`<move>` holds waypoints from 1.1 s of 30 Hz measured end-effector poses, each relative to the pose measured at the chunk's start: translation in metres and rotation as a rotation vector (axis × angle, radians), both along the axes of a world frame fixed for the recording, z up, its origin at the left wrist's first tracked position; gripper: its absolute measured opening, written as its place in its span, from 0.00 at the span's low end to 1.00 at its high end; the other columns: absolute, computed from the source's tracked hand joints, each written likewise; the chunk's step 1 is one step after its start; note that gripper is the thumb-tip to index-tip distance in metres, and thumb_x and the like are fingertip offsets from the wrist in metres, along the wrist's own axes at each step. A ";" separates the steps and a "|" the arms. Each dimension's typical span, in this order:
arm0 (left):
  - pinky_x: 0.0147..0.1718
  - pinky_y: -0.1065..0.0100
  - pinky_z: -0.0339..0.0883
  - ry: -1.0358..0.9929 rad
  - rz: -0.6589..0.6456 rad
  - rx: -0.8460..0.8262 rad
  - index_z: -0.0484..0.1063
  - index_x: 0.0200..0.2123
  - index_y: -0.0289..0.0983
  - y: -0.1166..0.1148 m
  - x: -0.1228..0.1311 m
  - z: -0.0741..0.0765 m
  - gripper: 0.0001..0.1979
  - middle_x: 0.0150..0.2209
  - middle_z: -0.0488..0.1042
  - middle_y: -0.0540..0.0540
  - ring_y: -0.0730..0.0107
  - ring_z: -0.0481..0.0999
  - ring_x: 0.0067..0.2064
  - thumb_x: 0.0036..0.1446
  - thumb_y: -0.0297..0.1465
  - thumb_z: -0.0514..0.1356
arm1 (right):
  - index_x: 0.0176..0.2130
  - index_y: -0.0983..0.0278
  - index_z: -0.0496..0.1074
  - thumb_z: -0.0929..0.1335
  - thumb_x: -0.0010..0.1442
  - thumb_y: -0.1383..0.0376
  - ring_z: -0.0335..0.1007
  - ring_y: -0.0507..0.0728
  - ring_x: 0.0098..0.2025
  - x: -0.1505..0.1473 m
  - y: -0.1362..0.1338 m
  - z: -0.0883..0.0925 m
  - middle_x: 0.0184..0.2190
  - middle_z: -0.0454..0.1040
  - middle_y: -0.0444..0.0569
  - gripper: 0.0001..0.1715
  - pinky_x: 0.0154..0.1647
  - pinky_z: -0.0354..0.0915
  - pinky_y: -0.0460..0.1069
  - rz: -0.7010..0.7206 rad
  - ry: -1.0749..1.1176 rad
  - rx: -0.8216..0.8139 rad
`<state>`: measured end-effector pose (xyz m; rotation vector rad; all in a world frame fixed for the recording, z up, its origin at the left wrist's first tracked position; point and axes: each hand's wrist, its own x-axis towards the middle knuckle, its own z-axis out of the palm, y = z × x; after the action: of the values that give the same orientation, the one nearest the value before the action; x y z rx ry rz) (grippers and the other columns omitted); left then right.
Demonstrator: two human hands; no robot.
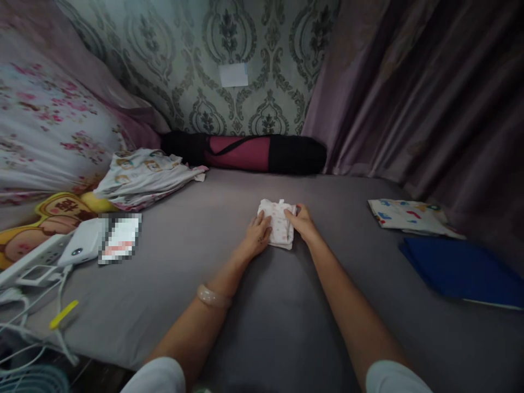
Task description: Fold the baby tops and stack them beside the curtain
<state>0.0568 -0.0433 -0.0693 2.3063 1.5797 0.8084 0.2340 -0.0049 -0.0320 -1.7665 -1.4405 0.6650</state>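
Note:
A small folded white cloth with pink print (279,224) lies on the grey bed sheet (229,305) in the middle. My left hand (258,234) rests on its left edge with fingers flat and stretched over the fabric. My right hand (302,222) touches its right edge, fingers curled against the fold. A pale bangle circles my left wrist.
A heap of printed clothes (145,176) lies at the back left beside a floral pillow (45,125). A black and pink rolled bag (249,153) lies along the wall. A folded printed cloth (409,215) and a blue folder (462,270) lie at right. Chargers and cables (49,262) crowd the left edge.

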 end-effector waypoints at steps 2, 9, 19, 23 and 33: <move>0.66 0.50 0.50 0.032 -0.016 0.015 0.64 0.61 0.34 -0.002 0.001 -0.002 0.22 0.67 0.57 0.34 0.54 0.53 0.69 0.65 0.30 0.50 | 0.62 0.68 0.59 0.68 0.54 0.63 0.73 0.58 0.49 -0.004 0.000 -0.003 0.52 0.74 0.58 0.39 0.50 0.68 0.52 0.036 0.019 0.119; 0.65 0.49 0.51 -0.052 -0.004 -0.019 0.67 0.59 0.36 -0.004 0.004 0.000 0.21 0.68 0.56 0.35 0.52 0.54 0.69 0.64 0.32 0.53 | 0.62 0.74 0.60 0.61 0.60 0.67 0.60 0.64 0.63 -0.003 -0.020 0.002 0.59 0.65 0.67 0.32 0.63 0.57 0.59 0.090 -0.372 0.294; 0.61 0.57 0.59 -0.519 0.199 -0.093 0.72 0.52 0.32 0.009 -0.015 0.020 0.18 0.57 0.72 0.36 0.60 0.70 0.59 0.63 0.27 0.49 | 0.67 0.73 0.54 0.52 0.70 0.58 0.39 0.64 0.72 -0.036 -0.030 0.015 0.70 0.49 0.60 0.34 0.70 0.38 0.62 0.403 -0.743 0.124; 0.58 0.58 0.62 -0.555 0.245 -0.152 0.72 0.51 0.33 0.007 -0.017 0.027 0.17 0.53 0.75 0.38 0.60 0.73 0.55 0.63 0.27 0.50 | 0.68 0.74 0.53 0.52 0.70 0.57 0.39 0.63 0.72 -0.033 -0.029 0.004 0.70 0.50 0.61 0.35 0.70 0.36 0.63 0.415 -0.766 0.034; 0.58 0.58 0.63 -0.570 0.293 -0.180 0.71 0.53 0.32 0.004 -0.020 0.034 0.19 0.53 0.75 0.38 0.61 0.73 0.56 0.63 0.25 0.48 | 0.67 0.72 0.57 0.53 0.70 0.59 0.41 0.64 0.72 -0.055 -0.042 0.025 0.69 0.51 0.61 0.33 0.70 0.35 0.65 0.425 -0.741 0.239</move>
<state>0.0368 -0.0391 -0.0352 1.5451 1.6406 1.2011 0.1790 -0.0466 -0.0074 -1.5898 -2.3231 -0.0019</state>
